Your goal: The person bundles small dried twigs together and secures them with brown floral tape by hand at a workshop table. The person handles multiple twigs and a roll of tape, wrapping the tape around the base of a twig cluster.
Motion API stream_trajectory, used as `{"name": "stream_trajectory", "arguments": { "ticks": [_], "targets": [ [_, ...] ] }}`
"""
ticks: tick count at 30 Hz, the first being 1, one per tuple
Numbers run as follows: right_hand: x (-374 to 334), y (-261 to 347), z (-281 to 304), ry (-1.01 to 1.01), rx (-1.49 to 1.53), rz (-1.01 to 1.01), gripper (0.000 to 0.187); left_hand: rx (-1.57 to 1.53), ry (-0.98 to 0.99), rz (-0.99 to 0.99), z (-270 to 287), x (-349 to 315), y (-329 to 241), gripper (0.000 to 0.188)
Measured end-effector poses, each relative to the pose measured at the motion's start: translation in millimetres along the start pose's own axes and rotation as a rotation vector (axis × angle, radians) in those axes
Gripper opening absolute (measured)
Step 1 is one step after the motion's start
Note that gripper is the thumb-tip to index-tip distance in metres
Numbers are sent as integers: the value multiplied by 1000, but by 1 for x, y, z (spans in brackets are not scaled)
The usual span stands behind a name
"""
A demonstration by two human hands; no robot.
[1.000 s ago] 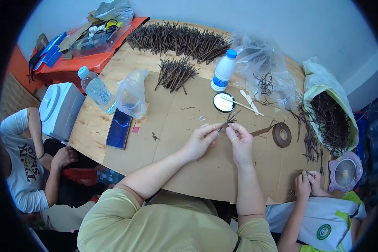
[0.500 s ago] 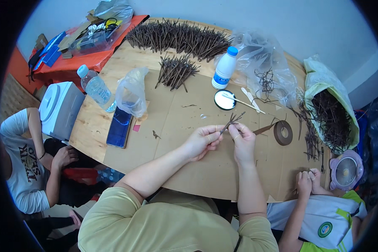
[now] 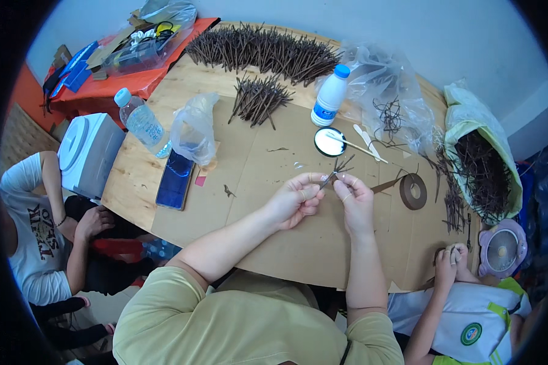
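My left hand (image 3: 299, 199) and my right hand (image 3: 354, 201) meet above the cardboard, both with fingers pinched on a small brown branched twig (image 3: 343, 165). Its thin prongs fan out beyond my fingertips. Beside my right hand, a strip of brown tape (image 3: 386, 185) leads toward a tape roll (image 3: 413, 192) lying flat; whether the strip touches the twig is hidden. Ahead of my hands sits a round dark-rimmed dish of white paste (image 3: 325, 145), with a thin stick (image 3: 360, 148) resting across it. A white bottle with a blue cap (image 3: 330, 97) stands behind the dish.
Bundled brown twigs (image 3: 260, 100) lie ahead, with a long row (image 3: 262, 52) behind. At left are a phone (image 3: 175, 182), plastic bag (image 3: 193, 131) and water bottle (image 3: 143, 125). A twig-filled sack (image 3: 484, 167) and small fan (image 3: 502, 249) stand right. People sit on both sides.
The twig has turned slightly between my fingers, its prongs now pointing more upward. At right, the other person's hands have shifted a little. The whole view has moved slightly.
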State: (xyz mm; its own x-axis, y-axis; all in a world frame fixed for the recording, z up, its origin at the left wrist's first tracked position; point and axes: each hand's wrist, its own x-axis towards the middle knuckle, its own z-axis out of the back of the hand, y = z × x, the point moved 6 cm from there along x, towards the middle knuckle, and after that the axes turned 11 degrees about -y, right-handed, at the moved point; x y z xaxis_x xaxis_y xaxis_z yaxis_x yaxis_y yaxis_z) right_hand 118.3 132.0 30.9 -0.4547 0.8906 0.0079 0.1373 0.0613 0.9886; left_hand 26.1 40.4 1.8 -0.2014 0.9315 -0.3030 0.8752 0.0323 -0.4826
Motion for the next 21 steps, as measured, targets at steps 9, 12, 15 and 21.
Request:
{"name": "stream_trajectory", "arguments": {
  "ticks": [9, 12, 15, 21],
  "targets": [
    [1, -6, -3, 133, 159, -125, 11, -204, 218, 175, -3, 1, 10, 22],
    [3, -13, 2, 127, 216, -165, 7, -65, 143, 50, -5, -1, 7, 22],
    [5, -16, 6, 106, 195, -149, 4, 259, -30, -220, -11, -1, 3, 23],
    [3, -9, 4, 30, 108, -101, 5, 901, -105, -808, -16, -11, -12, 23]
  ]
}}
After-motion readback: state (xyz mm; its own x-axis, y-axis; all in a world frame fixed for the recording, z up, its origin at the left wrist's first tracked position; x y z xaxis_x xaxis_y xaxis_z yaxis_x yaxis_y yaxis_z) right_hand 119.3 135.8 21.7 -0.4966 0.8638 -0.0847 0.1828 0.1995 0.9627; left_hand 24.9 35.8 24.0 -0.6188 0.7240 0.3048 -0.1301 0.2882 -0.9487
